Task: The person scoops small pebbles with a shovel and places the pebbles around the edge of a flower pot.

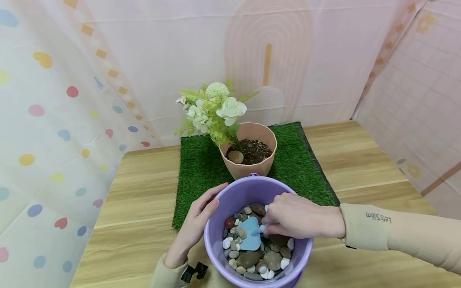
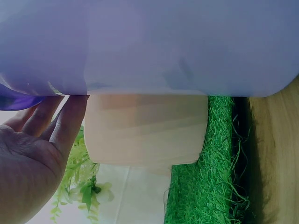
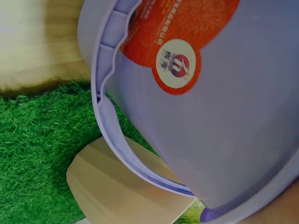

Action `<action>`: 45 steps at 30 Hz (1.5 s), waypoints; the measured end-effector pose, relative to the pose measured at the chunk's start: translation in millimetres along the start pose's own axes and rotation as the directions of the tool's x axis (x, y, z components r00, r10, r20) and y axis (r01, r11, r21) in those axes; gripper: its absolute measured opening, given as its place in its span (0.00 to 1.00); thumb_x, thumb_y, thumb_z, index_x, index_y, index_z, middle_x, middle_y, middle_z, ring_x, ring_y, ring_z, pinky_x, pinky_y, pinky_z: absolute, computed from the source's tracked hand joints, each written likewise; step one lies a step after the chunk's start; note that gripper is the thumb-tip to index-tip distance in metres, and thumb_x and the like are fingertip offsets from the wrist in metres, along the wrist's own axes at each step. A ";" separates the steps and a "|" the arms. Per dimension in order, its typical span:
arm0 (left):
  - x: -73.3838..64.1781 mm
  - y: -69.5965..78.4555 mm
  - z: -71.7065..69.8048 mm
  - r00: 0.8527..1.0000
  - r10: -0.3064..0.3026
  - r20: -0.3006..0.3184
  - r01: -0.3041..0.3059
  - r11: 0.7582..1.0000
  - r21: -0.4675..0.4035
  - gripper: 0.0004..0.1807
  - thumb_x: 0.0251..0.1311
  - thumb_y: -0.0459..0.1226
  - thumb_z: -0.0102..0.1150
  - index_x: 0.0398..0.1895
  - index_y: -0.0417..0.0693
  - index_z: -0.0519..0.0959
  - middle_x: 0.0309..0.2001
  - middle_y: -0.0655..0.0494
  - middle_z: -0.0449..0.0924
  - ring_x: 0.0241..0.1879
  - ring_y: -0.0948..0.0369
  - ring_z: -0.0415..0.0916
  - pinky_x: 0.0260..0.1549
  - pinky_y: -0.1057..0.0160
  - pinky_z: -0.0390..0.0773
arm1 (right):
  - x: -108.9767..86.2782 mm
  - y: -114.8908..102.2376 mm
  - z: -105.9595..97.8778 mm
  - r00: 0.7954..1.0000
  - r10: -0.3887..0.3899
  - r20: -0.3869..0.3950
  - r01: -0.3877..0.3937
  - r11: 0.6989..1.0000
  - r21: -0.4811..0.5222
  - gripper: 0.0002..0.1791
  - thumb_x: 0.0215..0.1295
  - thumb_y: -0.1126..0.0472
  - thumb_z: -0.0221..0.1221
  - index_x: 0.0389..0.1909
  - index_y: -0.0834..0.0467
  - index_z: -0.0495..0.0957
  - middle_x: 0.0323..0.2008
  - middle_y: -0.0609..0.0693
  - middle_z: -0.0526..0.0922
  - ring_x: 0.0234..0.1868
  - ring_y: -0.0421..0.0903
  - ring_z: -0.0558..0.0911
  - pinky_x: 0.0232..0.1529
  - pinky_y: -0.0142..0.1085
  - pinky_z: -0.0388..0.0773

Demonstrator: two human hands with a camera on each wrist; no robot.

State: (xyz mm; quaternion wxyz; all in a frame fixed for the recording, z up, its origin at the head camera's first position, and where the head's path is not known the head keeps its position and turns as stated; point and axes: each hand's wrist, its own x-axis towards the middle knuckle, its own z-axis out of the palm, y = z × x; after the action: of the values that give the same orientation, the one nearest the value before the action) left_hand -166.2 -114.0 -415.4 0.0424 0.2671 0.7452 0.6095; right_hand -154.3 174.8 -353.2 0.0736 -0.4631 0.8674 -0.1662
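A purple bucket [image 1: 253, 190] holds many stones [image 1: 248, 259], grey, brown and white, with one red one. Inside it, my right hand [image 1: 292, 216] grips the handle of a small light-blue shovel [image 1: 253, 240]. A few pebbles [image 1: 241, 233] lie on the shovel's blade. My left hand [image 1: 197, 219] rests against the bucket's left side near the rim, its fingers extended. The left wrist view shows these fingertips touching the bucket's wall. In the right wrist view, the bucket's handle [image 3: 117, 130] and an orange label [image 3: 187, 23] fill much of the picture, and the shovel is hidden.
Behind the bucket, a pinkish-beige flower pot [image 1: 248, 170] stands on a green artificial grass mat [image 1: 306, 176]. It contains dark soil [image 1: 257, 152], a flat stone [image 1: 235, 157] and white flowers [image 1: 230, 110] with green leaves. The wooden table [image 1: 133, 216] is backed by a patterned curtain [image 1: 173, 60].
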 end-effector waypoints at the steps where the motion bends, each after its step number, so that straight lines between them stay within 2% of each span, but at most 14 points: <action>1: -0.4 -0.1 -0.3 1.000 0.003 -0.001 -0.003 1.000 -0.001 0.25 0.82 0.33 0.41 0.75 0.31 0.67 0.68 0.27 0.74 0.59 0.72 0.81 0.54 0.68 0.85 | 0.0 -0.3 -0.4 1.000 -0.003 -0.001 0.003 1.000 0.001 0.10 0.70 0.53 0.67 0.27 0.44 0.89 0.21 0.33 0.85 0.22 0.25 0.75 0.27 0.22 0.72; 5: -1.0 0.3 -0.4 1.000 0.003 0.012 -0.003 1.000 -0.026 0.25 0.82 0.33 0.41 0.76 0.32 0.66 0.69 0.27 0.73 0.61 0.72 0.81 0.55 0.67 0.85 | -1.5 -0.2 -3.1 1.000 -0.016 -0.001 0.016 1.000 0.010 0.10 0.70 0.53 0.67 0.27 0.46 0.88 0.20 0.33 0.83 0.21 0.24 0.71 0.26 0.21 0.69; 13: -0.8 0.6 -1.0 1.000 -0.005 0.018 0.005 0.999 -0.043 0.25 0.82 0.34 0.40 0.76 0.33 0.66 0.69 0.28 0.73 0.60 0.72 0.81 0.54 0.67 0.86 | -1.4 1.0 -9.9 1.000 -0.029 -0.011 0.030 0.995 0.094 0.08 0.73 0.52 0.65 0.40 0.45 0.93 0.31 0.33 0.91 0.26 0.22 0.76 0.32 0.21 0.74; 20: 0.1 1.5 -0.9 1.000 -0.004 0.013 0.004 1.000 -0.028 0.25 0.82 0.34 0.40 0.76 0.33 0.66 0.69 0.29 0.74 0.61 0.73 0.80 0.55 0.68 0.85 | -3.8 1.1 -14.5 1.000 -0.019 -0.016 0.020 0.994 0.103 0.09 0.74 0.52 0.64 0.44 0.46 0.92 0.34 0.33 0.92 0.26 0.22 0.72 0.32 0.21 0.71; 28: -0.6 2.0 0.1 1.000 0.008 0.001 -0.008 1.000 -0.008 0.24 0.82 0.34 0.41 0.76 0.37 0.69 0.70 0.32 0.74 0.62 0.75 0.78 0.58 0.72 0.81 | -14.4 -0.8 -30.3 0.998 0.036 -0.061 -0.025 0.985 0.174 0.14 0.73 0.49 0.65 0.52 0.48 0.91 0.43 0.39 0.94 0.34 0.22 0.82 0.38 0.24 0.80; 35: -0.4 2.3 0.2 1.000 0.010 0.003 -0.010 1.000 -0.001 0.24 0.82 0.34 0.41 0.76 0.37 0.69 0.69 0.31 0.75 0.60 0.73 0.80 0.57 0.71 0.83 | -29.1 1.6 -37.8 0.992 0.075 -0.102 -0.051 0.973 0.226 0.15 0.73 0.48 0.65 0.52 0.49 0.91 0.43 0.41 0.94 0.20 0.22 0.65 0.24 0.22 0.70; 36: -0.3 2.6 0.1 1.000 0.010 0.003 -0.010 1.000 -0.001 0.24 0.82 0.34 0.41 0.76 0.37 0.69 0.69 0.31 0.75 0.60 0.73 0.80 0.57 0.71 0.83 | -31.5 2.4 -38.6 0.991 0.086 -0.105 -0.059 0.969 0.239 0.15 0.73 0.48 0.65 0.53 0.49 0.91 0.43 0.41 0.94 0.19 0.22 0.64 0.23 0.23 0.69; 39: 0.1 2.9 0.1 1.000 0.009 0.003 -0.009 1.000 -0.006 0.24 0.82 0.34 0.41 0.76 0.36 0.68 0.69 0.31 0.75 0.59 0.73 0.81 0.55 0.70 0.84 | -38.0 5.3 -41.1 0.987 0.093 -0.128 -0.057 0.964 0.259 0.14 0.73 0.48 0.65 0.52 0.48 0.91 0.42 0.40 0.94 0.24 0.21 0.74 0.25 0.23 0.74; 42: 0.3 2.0 0.5 1.000 0.014 0.003 -0.014 1.000 -0.002 0.24 0.82 0.33 0.41 0.76 0.36 0.69 0.69 0.30 0.75 0.59 0.74 0.80 0.55 0.69 0.84 | -43.1 7.6 -45.4 0.985 0.113 -0.132 -0.071 0.956 0.286 0.14 0.74 0.48 0.64 0.52 0.47 0.91 0.43 0.41 0.94 0.25 0.22 0.76 0.28 0.24 0.77; 45: 0.4 0.9 1.0 1.000 0.013 -0.002 -0.013 1.000 0.002 0.24 0.81 0.33 0.41 0.75 0.35 0.69 0.69 0.29 0.74 0.60 0.74 0.80 0.54 0.69 0.85 | -46.7 10.0 -49.6 0.981 0.144 -0.128 -0.099 0.947 0.305 0.14 0.73 0.48 0.64 0.51 0.47 0.91 0.43 0.41 0.94 0.21 0.23 0.70 0.25 0.25 0.74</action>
State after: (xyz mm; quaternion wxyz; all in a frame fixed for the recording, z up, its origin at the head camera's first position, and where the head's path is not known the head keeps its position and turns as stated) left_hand -165.9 -112.8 -414.7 0.0374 0.2711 0.7441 0.6094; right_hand -149.9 229.5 -311.6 0.0877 -0.3787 0.8625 -0.3239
